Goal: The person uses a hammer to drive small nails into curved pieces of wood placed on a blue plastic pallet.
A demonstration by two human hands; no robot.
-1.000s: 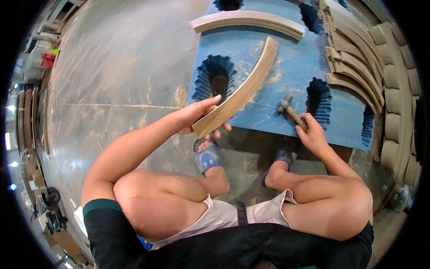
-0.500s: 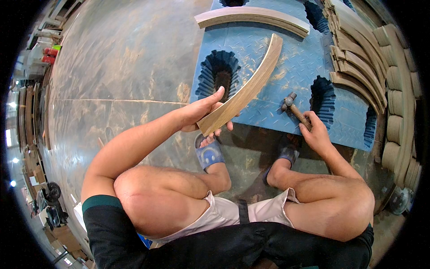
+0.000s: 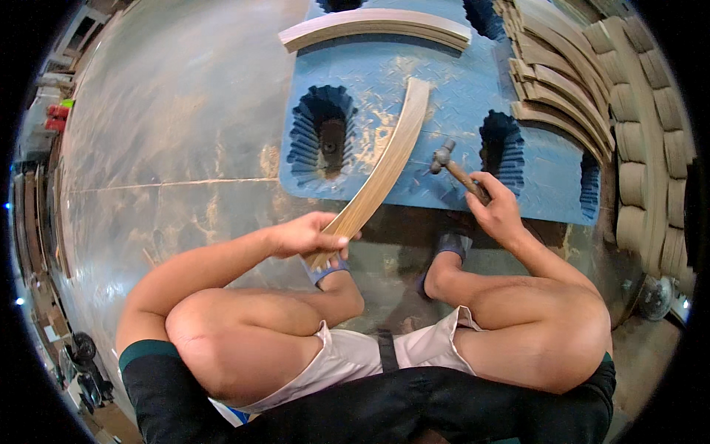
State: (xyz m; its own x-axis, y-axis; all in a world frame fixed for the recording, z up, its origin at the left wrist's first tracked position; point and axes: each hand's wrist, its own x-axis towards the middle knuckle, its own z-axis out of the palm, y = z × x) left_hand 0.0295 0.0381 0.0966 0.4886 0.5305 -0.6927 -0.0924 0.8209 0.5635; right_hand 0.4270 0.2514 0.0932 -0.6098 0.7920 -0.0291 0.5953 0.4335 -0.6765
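My left hand [image 3: 314, 235] grips the near end of a curved wooden strip [image 3: 377, 177], thumb on top and fingers around its edge. The strip slants away to the right, its far end over the blue pallet [image 3: 355, 66]. In my right hand [image 3: 497, 211] is the wooden handle of a hammer [image 3: 462, 174]; its dark metal head points away from me, over the pallet's near part. Another curved wooden piece [image 3: 377, 26], made of stacked layers, lies across the far part of the pallet.
Many curved wooden strips [image 3: 562, 92] are piled at the pallet's right side. Beyond them stands a wall of stacked curved wood [image 3: 632, 148]. The pallet has deep ribbed holes [image 3: 322, 137]. Bare concrete floor [image 3: 170, 133] lies to the left. My slippered feet are at the pallet's near edge.
My left hand has come nearer to me with the strip, and its thumb now lies over the wood. The strip stands steeper. The whole view has shifted slightly.
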